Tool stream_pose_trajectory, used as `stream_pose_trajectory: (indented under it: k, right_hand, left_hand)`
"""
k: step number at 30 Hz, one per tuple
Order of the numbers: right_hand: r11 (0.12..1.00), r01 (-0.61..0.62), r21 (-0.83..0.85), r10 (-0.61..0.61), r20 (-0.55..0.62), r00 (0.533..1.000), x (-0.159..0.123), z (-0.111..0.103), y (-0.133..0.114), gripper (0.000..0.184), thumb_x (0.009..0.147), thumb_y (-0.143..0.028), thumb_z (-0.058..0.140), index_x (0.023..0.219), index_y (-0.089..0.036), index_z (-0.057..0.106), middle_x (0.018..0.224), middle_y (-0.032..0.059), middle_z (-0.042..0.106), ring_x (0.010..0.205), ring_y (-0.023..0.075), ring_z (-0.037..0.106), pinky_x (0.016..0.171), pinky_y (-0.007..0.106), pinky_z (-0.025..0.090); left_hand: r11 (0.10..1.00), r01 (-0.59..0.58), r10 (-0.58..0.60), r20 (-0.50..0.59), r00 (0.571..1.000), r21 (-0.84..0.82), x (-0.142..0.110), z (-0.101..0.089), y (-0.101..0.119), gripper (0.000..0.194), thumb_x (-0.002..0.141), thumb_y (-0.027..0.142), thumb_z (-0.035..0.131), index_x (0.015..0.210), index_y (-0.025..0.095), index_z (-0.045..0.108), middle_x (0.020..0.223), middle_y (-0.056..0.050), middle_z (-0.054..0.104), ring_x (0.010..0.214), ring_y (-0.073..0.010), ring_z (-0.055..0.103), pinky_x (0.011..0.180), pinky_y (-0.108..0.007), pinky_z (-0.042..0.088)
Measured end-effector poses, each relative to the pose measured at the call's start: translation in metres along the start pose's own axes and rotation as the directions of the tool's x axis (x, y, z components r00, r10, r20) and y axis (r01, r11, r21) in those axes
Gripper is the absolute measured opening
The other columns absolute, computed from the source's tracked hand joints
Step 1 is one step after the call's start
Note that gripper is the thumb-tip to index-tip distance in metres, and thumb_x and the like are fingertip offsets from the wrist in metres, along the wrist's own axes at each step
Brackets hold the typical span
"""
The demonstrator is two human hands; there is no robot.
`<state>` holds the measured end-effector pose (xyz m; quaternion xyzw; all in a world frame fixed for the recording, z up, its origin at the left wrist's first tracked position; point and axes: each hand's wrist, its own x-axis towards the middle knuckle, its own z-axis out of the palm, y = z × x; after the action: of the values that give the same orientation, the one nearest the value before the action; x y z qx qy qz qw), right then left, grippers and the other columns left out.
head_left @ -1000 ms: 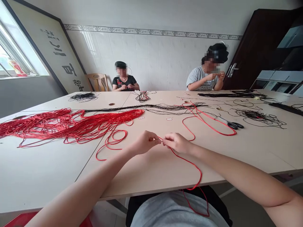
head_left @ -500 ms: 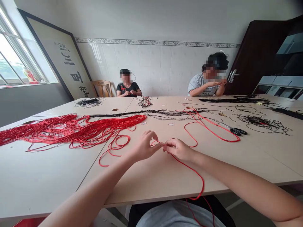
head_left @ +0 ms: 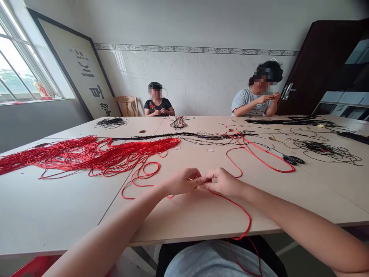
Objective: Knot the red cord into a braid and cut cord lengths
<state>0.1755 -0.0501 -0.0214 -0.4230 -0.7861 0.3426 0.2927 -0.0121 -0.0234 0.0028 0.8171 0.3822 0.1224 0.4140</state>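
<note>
At the near table edge, what's in the hands?

Left hand [head_left: 180,181] and right hand [head_left: 223,182] meet above the table, fingers closed, fingertips pinching a thin glossy red cord [head_left: 230,201]. Exact pinch is partly hidden behind the fingers.

Why held that way?

Looks like the tight fingertip hold keeps one short stretch under control, while the rest is left slack and free.

Where does the cord go?

From the right hand it curves across the pale laminate table [head_left: 57,207], drops over the near edge and hangs past the person's grey top [head_left: 213,261]. A short bit also shows under the left hand.

Further out?

Left of view, a loose hank of long red cords [head_left: 95,156] lies spread out, probably so single strands can be drawn off without snagging. Right of view, black-handled steel scissors [head_left: 291,159] sit just beside a looped red cord [head_left: 268,165], within reach. A long bundle of black cords [head_left: 184,135] stretches across the middle.

Far side?

A person in a grey T-shirt [head_left: 248,104] and a person in a black top [head_left: 157,107] sit with hands raised together. What they hold is too small to tell.
</note>
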Motion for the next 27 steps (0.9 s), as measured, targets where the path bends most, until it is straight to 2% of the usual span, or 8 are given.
stream_pose_trajectory:
  k: [3,5,8,12,16,19,22,27]
  right_hand:
    - [0.999,-0.001,-0.039,0.000,-0.015,1.000,0.000,-0.002,0.001,0.033,0.076,-0.046,0.057,0.077,-0.015,0.069,0.070,0.0030,0.059,0.066,0.0135,0.050,0.059,0.025,0.038]
    - [0.999,0.002,-0.051,-0.003,-0.014,1.000,0.000,-0.003,0.001,0.036,0.077,-0.048,0.057,0.070,-0.014,0.066,0.069,0.0029,0.057,0.066,0.0131,0.050,0.060,0.025,0.038]
    - [0.999,0.004,-0.053,-0.004,0.001,1.000,0.000,-0.004,0.001,0.035,0.077,-0.047,0.057,0.066,-0.014,0.063,0.066,0.0018,0.056,0.064,0.0122,0.049,0.060,0.025,0.038]
    - [0.999,0.041,-0.029,-0.038,0.103,0.994,-0.004,-0.009,-0.001,0.026,0.078,-0.041,0.058,0.075,-0.017,0.066,0.073,0.0021,0.058,0.072,0.0142,0.052,0.065,0.025,0.040]
    - [0.995,0.085,-0.043,-0.075,0.188,0.979,-0.007,-0.015,-0.002,0.025,0.081,-0.040,0.055,0.080,-0.017,0.067,0.080,0.0040,0.060,0.080,0.0167,0.053,0.070,0.027,0.040]
    - [0.995,0.097,-0.038,-0.087,0.206,0.975,-0.009,-0.017,-0.003,0.028,0.083,-0.041,0.051,0.079,-0.016,0.064,0.079,0.0042,0.060,0.078,0.0159,0.052,0.071,0.027,0.040]
    - [0.996,0.056,0.064,-0.069,0.231,0.971,-0.009,-0.017,-0.003,0.032,0.086,-0.043,0.045,0.084,-0.016,0.061,0.078,0.0037,0.060,0.075,0.0138,0.053,0.070,0.026,0.040]
    - [0.970,-0.070,0.234,0.018,0.216,0.976,-0.003,-0.014,0.001,0.036,0.085,-0.048,0.047,0.089,-0.014,0.057,0.058,-0.0017,0.051,0.055,0.0091,0.049,0.059,0.023,0.039]
  left_hand:
    - [0.999,0.008,-0.009,0.026,1.000,0.032,-0.003,-0.004,0.003,0.045,0.075,0.061,0.044,0.072,0.016,0.050,0.059,0.004,0.039,0.048,-0.0063,0.034,0.041,-0.019,0.026]
    - [0.999,0.010,-0.012,0.066,0.998,0.034,-0.006,-0.007,0.006,0.045,0.074,0.061,0.045,0.073,0.017,0.052,0.060,0.004,0.035,0.048,-0.0061,0.031,0.040,-0.019,0.024]
    - [0.998,0.029,-0.036,0.136,0.990,0.048,-0.009,-0.010,0.009,0.045,0.073,0.061,0.047,0.081,0.018,0.057,0.061,0.004,0.038,0.048,-0.0066,0.032,0.041,-0.020,0.025]
    - [0.999,0.015,-0.021,0.173,0.985,0.035,-0.009,-0.011,0.009,0.046,0.074,0.059,0.047,0.087,0.018,0.063,0.062,0.003,0.040,0.049,-0.0069,0.032,0.042,-0.020,0.025]
    - [0.996,-0.035,0.024,0.121,0.992,0.085,-0.007,-0.009,0.007,0.043,0.075,0.055,0.050,0.085,0.016,0.066,0.058,0.003,0.037,0.049,-0.0066,0.028,0.041,-0.019,0.020]
    - [0.993,-0.045,0.034,0.111,0.993,0.106,-0.008,-0.010,0.007,0.042,0.075,0.053,0.051,0.085,0.016,0.068,0.055,0.003,0.035,0.048,-0.0065,0.026,0.041,-0.020,0.018]
    - [0.996,-0.045,0.034,0.123,0.992,0.082,-0.010,-0.012,0.011,0.042,0.075,0.054,0.051,0.083,0.016,0.068,0.053,0.004,0.032,0.048,-0.0065,0.024,0.041,-0.020,0.018]
    - [0.997,0.030,-0.027,0.027,0.999,-0.078,-0.009,-0.013,0.014,0.035,0.071,0.049,0.055,0.074,0.016,0.066,0.055,0.003,0.039,0.048,-0.0063,0.027,0.043,-0.021,0.020]
